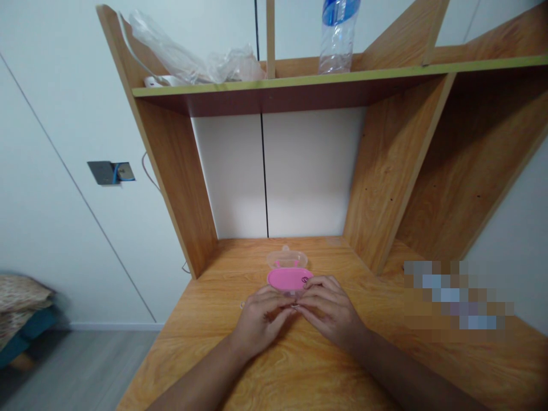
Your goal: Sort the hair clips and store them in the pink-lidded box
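Note:
A small pink case (286, 279) with a clear lid (286, 258) open behind it lies on the wooden desk (299, 365). A tiny dark ring-like item (305, 279) rests on its right end. My left hand (259, 318) and my right hand (329, 308) meet just in front of the case, fingertips pinched together on something small that I cannot make out. Both forearms reach in from the bottom edge.
Above the desk runs a wooden shelf (299, 80) bearing a plastic water bottle (338, 35) and a crumpled clear bag (192, 57). Slanted wooden side panels (180, 171) flank the desk. At the far left stands a piece of furniture (21, 314), and a blurred patch covers the desk's right.

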Demonstrator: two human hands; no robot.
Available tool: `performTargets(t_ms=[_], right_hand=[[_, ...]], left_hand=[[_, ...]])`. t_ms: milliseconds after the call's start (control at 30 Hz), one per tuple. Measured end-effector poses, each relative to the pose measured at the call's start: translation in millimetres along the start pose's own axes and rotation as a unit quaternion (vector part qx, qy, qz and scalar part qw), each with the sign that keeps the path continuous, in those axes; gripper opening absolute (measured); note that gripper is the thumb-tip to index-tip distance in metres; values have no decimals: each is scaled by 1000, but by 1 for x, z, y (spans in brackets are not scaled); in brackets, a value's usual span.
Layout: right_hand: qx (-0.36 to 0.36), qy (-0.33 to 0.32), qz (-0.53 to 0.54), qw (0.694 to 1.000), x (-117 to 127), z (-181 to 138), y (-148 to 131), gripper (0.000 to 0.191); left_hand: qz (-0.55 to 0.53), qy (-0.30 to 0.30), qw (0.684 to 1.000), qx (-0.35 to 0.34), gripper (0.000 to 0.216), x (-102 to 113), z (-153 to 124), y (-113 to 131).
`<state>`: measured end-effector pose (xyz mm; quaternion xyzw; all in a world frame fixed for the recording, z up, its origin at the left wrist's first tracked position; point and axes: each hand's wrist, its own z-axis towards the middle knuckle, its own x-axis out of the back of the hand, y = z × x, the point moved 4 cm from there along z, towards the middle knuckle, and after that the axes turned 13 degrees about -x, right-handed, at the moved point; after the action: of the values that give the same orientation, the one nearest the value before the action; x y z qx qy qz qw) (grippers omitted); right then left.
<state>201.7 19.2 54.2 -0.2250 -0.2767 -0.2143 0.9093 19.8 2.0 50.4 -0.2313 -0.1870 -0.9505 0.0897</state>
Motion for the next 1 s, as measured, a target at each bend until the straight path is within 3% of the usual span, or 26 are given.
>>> performTargets(t_ms=[267,700,1000], right_hand=[[-2,2,12,1000,-2,-1,2,20],[-28,16,8,999,-1,0,2,21],[-113,129,36,984,12,2,8,7]], left_hand=[[15,-39,999,-8,24,-5,-8,-11],[19,-13,1000,19,15,2,-5,-10],[64,67,995,32,2,11,-2,-9]])
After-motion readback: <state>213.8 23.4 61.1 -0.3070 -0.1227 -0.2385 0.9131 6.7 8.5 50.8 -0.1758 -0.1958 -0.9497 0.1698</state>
